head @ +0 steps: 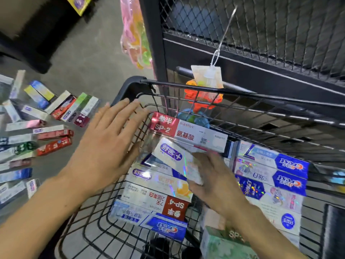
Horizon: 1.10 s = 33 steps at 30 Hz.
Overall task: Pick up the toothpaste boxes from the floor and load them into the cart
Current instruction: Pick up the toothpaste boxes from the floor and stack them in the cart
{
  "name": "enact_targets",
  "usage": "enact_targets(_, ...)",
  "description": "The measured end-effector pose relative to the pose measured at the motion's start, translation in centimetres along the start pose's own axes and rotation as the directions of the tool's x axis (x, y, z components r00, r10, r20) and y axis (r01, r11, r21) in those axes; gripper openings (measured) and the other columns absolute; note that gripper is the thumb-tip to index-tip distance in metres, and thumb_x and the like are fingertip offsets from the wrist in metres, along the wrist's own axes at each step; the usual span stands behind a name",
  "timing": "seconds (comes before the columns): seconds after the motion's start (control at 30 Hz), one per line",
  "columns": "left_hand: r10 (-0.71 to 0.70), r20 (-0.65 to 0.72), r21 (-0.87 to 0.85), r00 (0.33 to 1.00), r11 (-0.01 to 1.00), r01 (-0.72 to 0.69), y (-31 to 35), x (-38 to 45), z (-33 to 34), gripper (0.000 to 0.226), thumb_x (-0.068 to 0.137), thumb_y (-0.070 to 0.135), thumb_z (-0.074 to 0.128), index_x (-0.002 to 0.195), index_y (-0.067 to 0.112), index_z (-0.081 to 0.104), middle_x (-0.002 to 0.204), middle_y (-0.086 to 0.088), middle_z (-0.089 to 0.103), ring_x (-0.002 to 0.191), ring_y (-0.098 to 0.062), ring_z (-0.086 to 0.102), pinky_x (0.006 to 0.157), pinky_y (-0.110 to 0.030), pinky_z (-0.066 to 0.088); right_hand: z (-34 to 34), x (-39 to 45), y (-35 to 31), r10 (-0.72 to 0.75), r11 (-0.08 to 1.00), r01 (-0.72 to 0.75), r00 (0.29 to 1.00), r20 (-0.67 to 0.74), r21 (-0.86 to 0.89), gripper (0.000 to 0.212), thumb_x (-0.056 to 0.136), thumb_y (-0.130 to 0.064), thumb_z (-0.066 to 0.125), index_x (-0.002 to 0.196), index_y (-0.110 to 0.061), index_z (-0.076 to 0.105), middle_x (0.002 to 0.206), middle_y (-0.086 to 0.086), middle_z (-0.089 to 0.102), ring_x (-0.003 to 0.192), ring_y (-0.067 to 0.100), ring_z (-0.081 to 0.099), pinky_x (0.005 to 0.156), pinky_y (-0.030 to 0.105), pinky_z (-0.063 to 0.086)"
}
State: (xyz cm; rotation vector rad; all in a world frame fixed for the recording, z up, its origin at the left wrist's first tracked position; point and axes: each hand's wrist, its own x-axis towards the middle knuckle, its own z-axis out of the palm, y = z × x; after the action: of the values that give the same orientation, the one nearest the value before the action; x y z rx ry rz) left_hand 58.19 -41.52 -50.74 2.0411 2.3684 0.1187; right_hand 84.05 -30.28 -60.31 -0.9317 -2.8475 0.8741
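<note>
Left hand (106, 146) up over the near-left rim of the cart (130, 85), fingers (121, 113) straight and spread, released, nothing in them, palm facing down above the wire wall. Right hand (211, 176) is down inside the basket, blurred, its fingers lying on the end of a white box with purple print (171, 154) that sits tilted across the stack; whether they grasp it or only rest on it, I cannot tell.

Under and around that box the cart is filling up: a red-and-white box marked SP-2 (188, 131) at the far end, a white box with a red SP-4 panel (155, 200) nearer, a blue Crest box (164, 226) at the near edge, and a row of blue-and-white Crest boxes (270, 171) packed side by side along the right. A green box (222, 242) shows at the bottom, beside the right forearm.

Out on the floor (89, 58) to the left, plenty of toothpaste boxes (54, 135) lie scattered, red, white, green and blue. Beyond the cart, a black mesh rack (261, 25) with a tagged orange net bag (201, 98) hanging from it.
</note>
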Motion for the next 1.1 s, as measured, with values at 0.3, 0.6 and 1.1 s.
enact_targets(0.3, -0.078, -0.026, -0.195, 0.997, 0.978, 0.071, 0.0, 0.3, 0.3, 0.072, 0.088, 0.004, 0.06, 0.154, 0.003, 0.032, 0.158, -0.012, 0.037, 0.15, -0.028, 0.028, 0.119, -0.054, 0.03, 3.2, 6.3, -0.5, -0.127, 0.949, 0.066, 0.975, -0.185, -0.308, 0.061, 0.052, -0.022, 0.095, 0.104, -0.003, 0.069, 0.095, 0.01, 0.061, 0.083, 0.03, 0.057, 0.071, 0.037, 0.052)
enact_targets(0.6, -0.094, -0.027, -0.22, 0.995, 0.972, 0.086, -0.3, 0.5, 0.2, 0.079, 0.083, -0.001, 0.061, 0.155, 0.006, 0.03, 0.159, -0.012, 0.036, 0.15, -0.026, 0.027, 0.123, -0.05, 0.024, 2.9, 6.3, -1.9, -0.002, 0.969, -0.044, 0.982, -0.189, -0.243, 0.063, 0.067, -0.02, 0.089, 0.124, -0.011, 0.064, 0.115, 0.016, 0.058, 0.098, 0.032, 0.049, 0.079, 0.043, 0.048)
enact_targets(1.1, -0.375, -0.178, -0.369, 0.91, 0.882, 0.292, -5.2, -1.8, -3.8, 0.046, 0.098, 0.023, 0.041, 0.136, 0.003, 0.056, 0.139, -0.015, 0.06, 0.129, -0.032, 0.057, 0.105, -0.048, 0.049, -11.6, 10.1, -14.3, -0.275, 0.948, 0.227, 0.937, -0.215, -0.225, 0.047, 0.086, -0.041, 0.05, 0.124, -0.014, 0.062, 0.116, 0.006, 0.059, 0.104, 0.031, 0.057, 0.089, 0.047, 0.047)
